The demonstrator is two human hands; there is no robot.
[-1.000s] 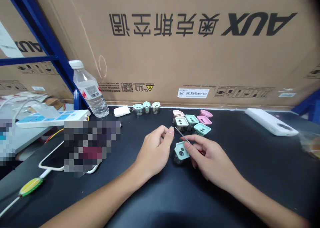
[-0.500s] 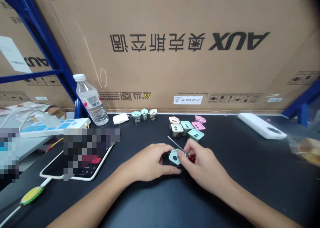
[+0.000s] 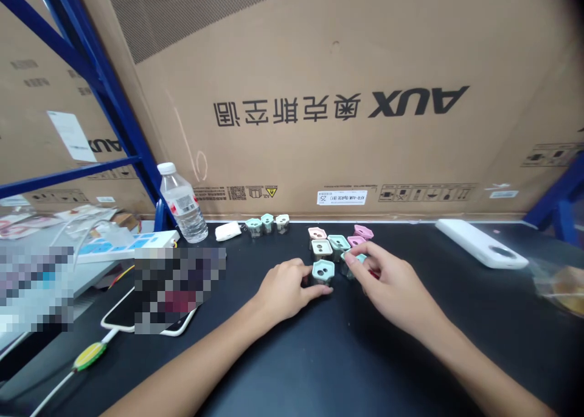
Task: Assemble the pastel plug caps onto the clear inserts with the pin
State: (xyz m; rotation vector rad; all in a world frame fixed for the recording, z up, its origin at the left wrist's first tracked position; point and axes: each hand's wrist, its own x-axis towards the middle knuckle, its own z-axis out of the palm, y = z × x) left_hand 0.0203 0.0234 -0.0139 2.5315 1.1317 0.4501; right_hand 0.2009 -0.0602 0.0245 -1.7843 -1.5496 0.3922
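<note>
A mint-topped sharpener-like piece (image 3: pixel 323 271) stands on the black table, with the thumb and fingers of my left hand (image 3: pixel 292 288) round its left side. My right hand (image 3: pixel 385 277) is closed round a red-handled tool (image 3: pixel 374 274), mostly hidden by the fingers. Its fingertips are at another mint piece (image 3: pixel 347 265) in the cluster. Beside these stand a white-topped piece (image 3: pixel 322 249), a peach one (image 3: pixel 317 234), a mint one (image 3: pixel 339 243) and pink ones (image 3: pixel 364 231).
Three small pieces (image 3: pixel 267 223) stand at the back beside a white object (image 3: pixel 227 231). A water bottle (image 3: pixel 185 207), phones (image 3: pixel 121 310) and a power strip (image 3: pixel 128 246) are at the left. A white device (image 3: pixel 481 243) lies right, before a large carton (image 3: pixel 292 161).
The mint piece between my hands now stands upright on the table. My right hand has moved away from it to the cluster, still with the red tool. The camera view has shifted.
</note>
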